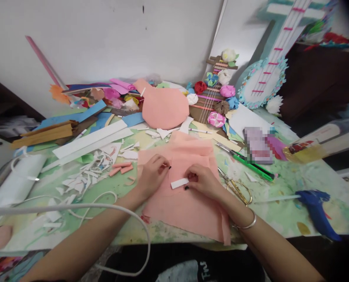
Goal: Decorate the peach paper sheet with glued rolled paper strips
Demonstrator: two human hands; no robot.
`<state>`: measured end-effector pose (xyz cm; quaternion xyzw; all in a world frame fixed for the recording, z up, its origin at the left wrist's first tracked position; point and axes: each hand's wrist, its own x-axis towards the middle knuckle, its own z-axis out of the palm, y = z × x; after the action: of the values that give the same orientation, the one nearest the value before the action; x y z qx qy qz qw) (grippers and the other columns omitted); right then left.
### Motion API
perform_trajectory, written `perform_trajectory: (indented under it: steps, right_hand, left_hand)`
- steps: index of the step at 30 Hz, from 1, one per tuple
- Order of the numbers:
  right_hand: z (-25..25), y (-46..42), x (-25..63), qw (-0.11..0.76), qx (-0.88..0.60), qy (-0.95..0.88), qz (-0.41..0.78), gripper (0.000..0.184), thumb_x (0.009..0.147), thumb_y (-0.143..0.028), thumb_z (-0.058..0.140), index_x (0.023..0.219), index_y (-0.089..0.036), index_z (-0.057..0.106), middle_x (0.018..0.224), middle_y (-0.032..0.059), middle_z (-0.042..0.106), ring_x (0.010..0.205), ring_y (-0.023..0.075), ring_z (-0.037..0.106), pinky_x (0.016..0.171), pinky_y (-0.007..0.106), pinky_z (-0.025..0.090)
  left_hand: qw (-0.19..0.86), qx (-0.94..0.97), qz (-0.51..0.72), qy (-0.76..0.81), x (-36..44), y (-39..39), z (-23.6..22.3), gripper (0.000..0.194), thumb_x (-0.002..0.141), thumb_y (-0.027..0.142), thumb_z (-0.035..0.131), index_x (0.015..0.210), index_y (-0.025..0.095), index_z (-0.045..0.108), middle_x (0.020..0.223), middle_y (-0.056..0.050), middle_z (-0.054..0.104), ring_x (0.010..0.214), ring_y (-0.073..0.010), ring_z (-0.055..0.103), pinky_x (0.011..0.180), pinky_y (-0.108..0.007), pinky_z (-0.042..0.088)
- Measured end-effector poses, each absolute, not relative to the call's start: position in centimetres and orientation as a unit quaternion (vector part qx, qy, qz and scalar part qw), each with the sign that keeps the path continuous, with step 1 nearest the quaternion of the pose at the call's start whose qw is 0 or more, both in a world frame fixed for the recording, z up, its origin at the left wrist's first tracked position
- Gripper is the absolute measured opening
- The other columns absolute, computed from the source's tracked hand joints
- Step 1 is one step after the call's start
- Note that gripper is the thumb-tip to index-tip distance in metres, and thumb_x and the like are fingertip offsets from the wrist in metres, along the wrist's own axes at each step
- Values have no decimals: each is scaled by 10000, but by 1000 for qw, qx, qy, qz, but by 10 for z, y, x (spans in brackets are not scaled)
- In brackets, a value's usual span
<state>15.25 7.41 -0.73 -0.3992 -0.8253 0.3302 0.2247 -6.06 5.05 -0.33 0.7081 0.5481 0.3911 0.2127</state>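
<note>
A creased sheet of salmon-pink crepe paper lies in front of me. My right hand rests over it, its fingers pinching one end of a short white strip, which looks like paper or card. To the left, my left hand is above the same sheet with fingertips drawn together; what they hold, if anything, is hidden. Small folded salmon-pink pieces lie left of this hand. Gold-handled scissors sit just right of the sheet, partly behind my right hand.
A green box cutter and a blue glue gun lie to the right. White scraps are strewn on the left. A white cable loops across my left forearm. Behind stand a pink pear-shaped cutout and flower-decorated paper instruments.
</note>
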Motion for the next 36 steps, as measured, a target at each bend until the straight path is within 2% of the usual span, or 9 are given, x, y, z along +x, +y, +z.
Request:
perform_trajectory:
  steps: [3, 8, 14, 20, 26, 36]
  right_hand:
    - [-6, 74, 153, 219, -406, -823, 331, 197, 657, -164, 768, 769, -175, 606, 742, 5, 590, 672, 141, 516, 594, 247, 374]
    - [-5, 72, 152, 212, -412, -823, 329, 210, 668, -229, 773, 749, -171, 588, 731, 5, 567, 655, 141, 490, 571, 250, 354]
    - [0, 75, 156, 193, -393, -833, 338, 259, 619, -213, 804, 795, -167, 618, 779, 20, 596, 712, 162, 516, 614, 264, 379]
    - [10, 79, 163, 177, -347, -843, 371, 180, 719, -55, 640, 847, -178, 672, 828, 29, 634, 738, 146, 567, 674, 259, 434]
    - [11, 80, 163, 176, -336, -842, 382, 144, 737, -77, 627, 836, -167, 680, 819, 40, 637, 722, 148, 573, 658, 260, 440]
    - [9, 80, 162, 189, -346, -833, 388, 211, 677, -46, 630, 852, -155, 675, 824, 47, 651, 728, 158, 573, 654, 268, 445]
  left_hand:
    - [231, 779, 357, 461, -59, 42, 2, 80, 846, 171, 541, 852, 182, 620, 922, -66, 628, 907, -184, 576, 832, -313, 455]
    - [285, 831, 274, 393, -58, 39, 6, 167, 842, 251, 597, 985, 175, 637, 928, -73, 656, 873, -189, 584, 788, -313, 467]
    - [294, 824, 281, 395, -61, 45, 1, 173, 843, 173, 527, 862, 184, 699, 885, -75, 672, 845, -178, 602, 784, -319, 479]
    - [277, 832, 285, 386, -61, 46, 0, 178, 831, 145, 536, 855, 185, 708, 877, -68, 683, 840, -173, 605, 788, -311, 479]
    - [288, 836, 278, 375, -63, 46, 0, 176, 833, 137, 540, 864, 183, 708, 886, -64, 682, 836, -163, 608, 774, -289, 480]
    - [273, 852, 260, 364, -63, 46, 1, 189, 841, 133, 548, 852, 180, 731, 886, -76, 679, 822, -164, 613, 757, -283, 482]
